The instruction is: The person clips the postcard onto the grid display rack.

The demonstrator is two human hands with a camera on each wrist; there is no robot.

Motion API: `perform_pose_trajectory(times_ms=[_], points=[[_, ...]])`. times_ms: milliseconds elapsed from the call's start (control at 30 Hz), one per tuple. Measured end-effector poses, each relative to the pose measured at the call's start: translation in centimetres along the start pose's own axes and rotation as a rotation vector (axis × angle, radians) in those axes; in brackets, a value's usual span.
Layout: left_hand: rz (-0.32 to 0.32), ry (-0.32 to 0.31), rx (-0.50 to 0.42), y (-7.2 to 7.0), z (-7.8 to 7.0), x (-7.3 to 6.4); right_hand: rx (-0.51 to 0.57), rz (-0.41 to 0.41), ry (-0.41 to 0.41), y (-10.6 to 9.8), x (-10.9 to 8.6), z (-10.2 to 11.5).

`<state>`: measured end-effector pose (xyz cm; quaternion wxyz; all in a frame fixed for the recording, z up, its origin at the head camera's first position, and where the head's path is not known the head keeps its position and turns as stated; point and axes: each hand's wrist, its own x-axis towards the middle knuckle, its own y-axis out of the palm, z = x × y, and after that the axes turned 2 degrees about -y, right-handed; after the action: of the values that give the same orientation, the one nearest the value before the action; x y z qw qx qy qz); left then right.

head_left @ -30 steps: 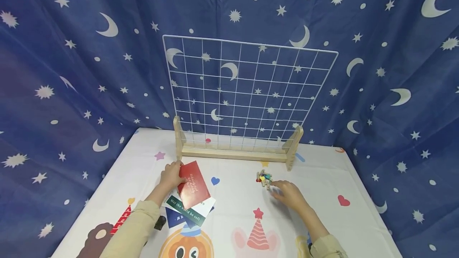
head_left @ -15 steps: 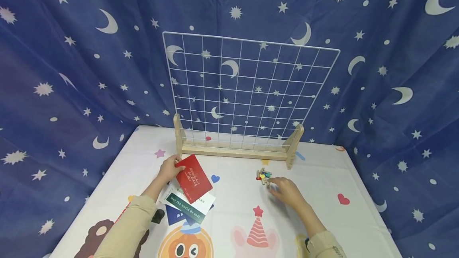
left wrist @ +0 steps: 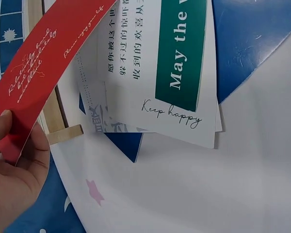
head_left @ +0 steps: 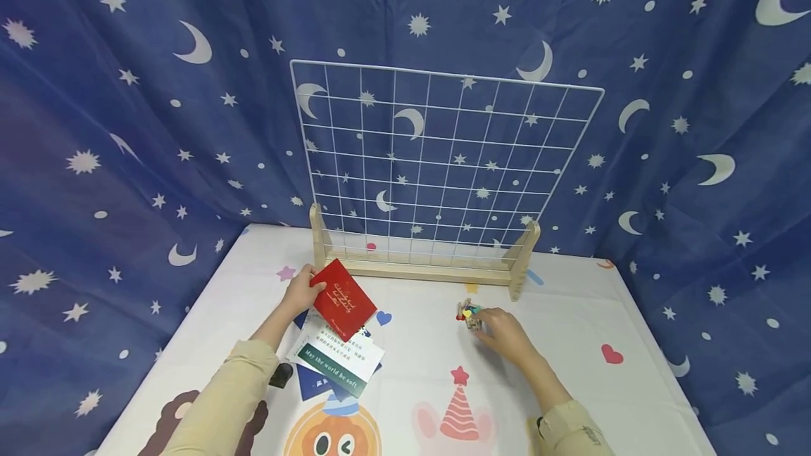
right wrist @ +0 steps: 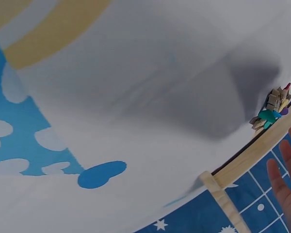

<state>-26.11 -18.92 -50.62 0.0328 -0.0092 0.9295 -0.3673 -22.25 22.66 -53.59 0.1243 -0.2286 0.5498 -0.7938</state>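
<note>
My left hand [head_left: 300, 293] pinches a red card [head_left: 344, 301] with white script at its left corner. In the left wrist view the thumb lies on the front of the card and the fingers are behind, and the card is tilted above the others. Under it lies a loose stack of cards: a white one with a green band [head_left: 336, 366] and dark blue ones [left wrist: 247, 48]. My right hand [head_left: 507, 335] has its fingertips right at a small heap of little wooden clothespins [right wrist: 276, 104] with coloured shapes. Its fingers look loosely bent in the right wrist view.
A white wire grid panel [head_left: 437, 160] stands in a wooden base [head_left: 418, 271] at the table's back. Behind it hangs a blue curtain [head_left: 158, 125] with moons and stars. A printed white cloth [head_left: 418, 343] covers the table.
My left hand has lifted the red card and turned it, uncovering more of the white card's print. The right hand has stayed beside the clothespins, its fingertips moving slightly over them.
</note>
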Motion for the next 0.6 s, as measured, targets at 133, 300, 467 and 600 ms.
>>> perform_pose_trajectory(times_ms=[133,300,467,600], points=[[0.002,0.004,-0.026,-0.1,0.1,0.1,0.003,0.026,0.014,0.1,0.4,0.1],[-0.023,0.013,-0.069,0.0,-0.1,0.0,-0.010,0.011,0.014,0.3,1.1,0.1],[-0.050,0.029,-0.112,0.2,-0.3,-0.1,-0.014,-0.025,0.013,0.8,1.7,0.3],[-0.065,0.029,-0.160,0.2,-0.5,-0.2,-0.008,-0.064,0.041,1.2,2.2,0.8]])
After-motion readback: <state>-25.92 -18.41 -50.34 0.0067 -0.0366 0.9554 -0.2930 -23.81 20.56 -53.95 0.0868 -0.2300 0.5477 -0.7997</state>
